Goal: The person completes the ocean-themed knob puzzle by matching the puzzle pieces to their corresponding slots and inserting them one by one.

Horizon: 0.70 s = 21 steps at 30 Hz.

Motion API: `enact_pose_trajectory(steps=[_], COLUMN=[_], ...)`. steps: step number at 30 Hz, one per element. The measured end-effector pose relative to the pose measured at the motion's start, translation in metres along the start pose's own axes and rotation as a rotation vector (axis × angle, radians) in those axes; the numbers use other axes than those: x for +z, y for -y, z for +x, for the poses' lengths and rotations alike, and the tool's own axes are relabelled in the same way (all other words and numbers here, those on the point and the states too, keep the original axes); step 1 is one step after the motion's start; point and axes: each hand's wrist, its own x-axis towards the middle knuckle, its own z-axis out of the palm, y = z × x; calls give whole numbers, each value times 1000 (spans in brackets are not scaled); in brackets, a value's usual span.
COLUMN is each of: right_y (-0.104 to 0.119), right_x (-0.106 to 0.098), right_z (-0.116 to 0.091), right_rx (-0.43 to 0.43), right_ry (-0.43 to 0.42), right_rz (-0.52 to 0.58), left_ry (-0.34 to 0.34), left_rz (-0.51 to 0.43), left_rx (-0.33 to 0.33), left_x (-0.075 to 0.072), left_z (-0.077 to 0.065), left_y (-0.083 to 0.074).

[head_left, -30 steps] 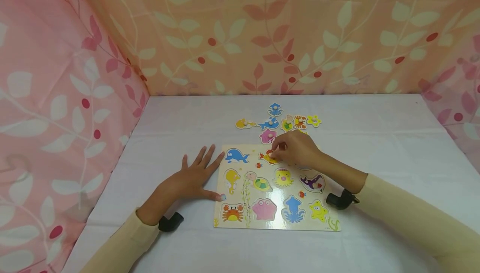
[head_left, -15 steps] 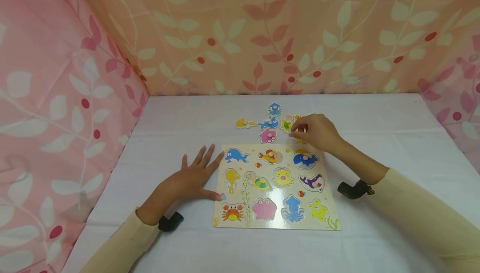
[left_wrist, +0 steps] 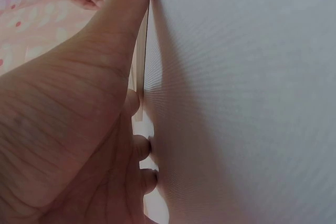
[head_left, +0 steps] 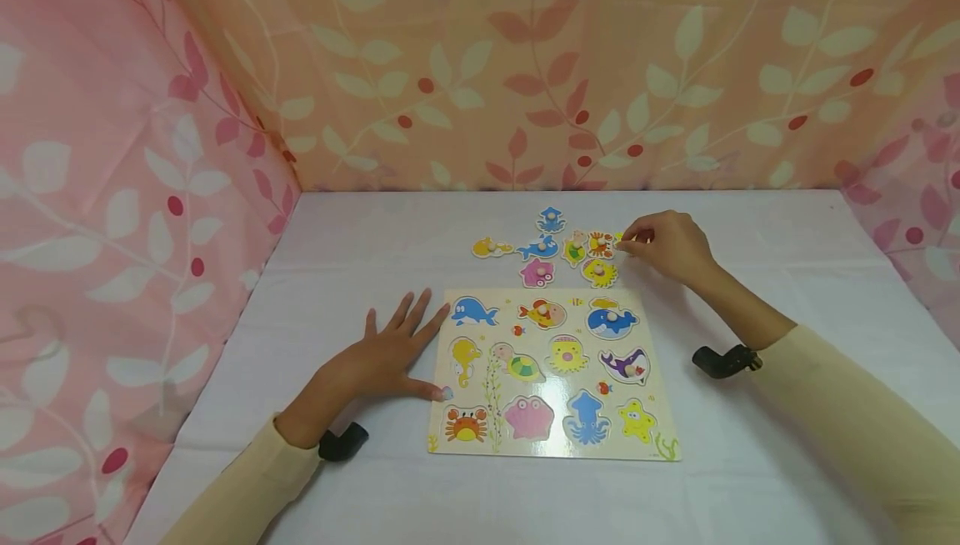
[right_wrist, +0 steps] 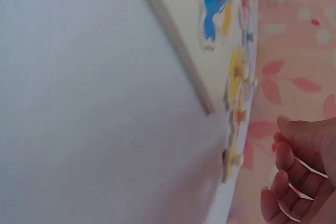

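Observation:
My left hand (head_left: 382, 357) lies spread flat at the left edge of the wooden puzzle board (head_left: 555, 452), its thumb on the board. In the left wrist view, the thumb (left_wrist: 113, 30) runs along the board's side. Beyond the board's far right corner, my right hand (head_left: 671, 247) hovers with fingers loosely bent. Its fingertips overlap the yellow starfish piece (head_left: 618, 237) in the head view, mostly hiding it. The right wrist view shows the starfish piece (right_wrist: 229, 163) on the table, apart from the hand (right_wrist: 299, 177), which holds nothing.
Knobbed crab (head_left: 601, 244), turtle (head_left: 574, 250), yellow (head_left: 599, 273), pink (head_left: 537, 273), squid (head_left: 551, 220), dolphin (head_left: 538, 248) and seahorse (head_left: 487, 248) pieces lie behind the board. Fish (head_left: 553, 313), whale (head_left: 611, 324) and orca (head_left: 621, 366) pieces sit in their recesses.
My right hand has moved from the fish piece on the board, over the loose pieces, to the starfish at the far right. The left hand has stayed put.

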Motion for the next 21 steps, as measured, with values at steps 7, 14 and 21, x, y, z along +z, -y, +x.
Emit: enact_pose_trajectory(steps=[7, 14, 21], right_y=[-19, -28, -32], right_x=[4, 9, 15], right_z=[9, 19, 25], right_rx=[54, 71, 98], right_ry=[-25, -44, -47], right_rz=[-12, -56, -88], left_ry=[-4, 0, 4], left_rz=[-10, -1, 7], left_rx=[13, 5, -3], left_x=[0, 2, 3], left_z=[0, 0, 2], left_y=[0, 2, 1])
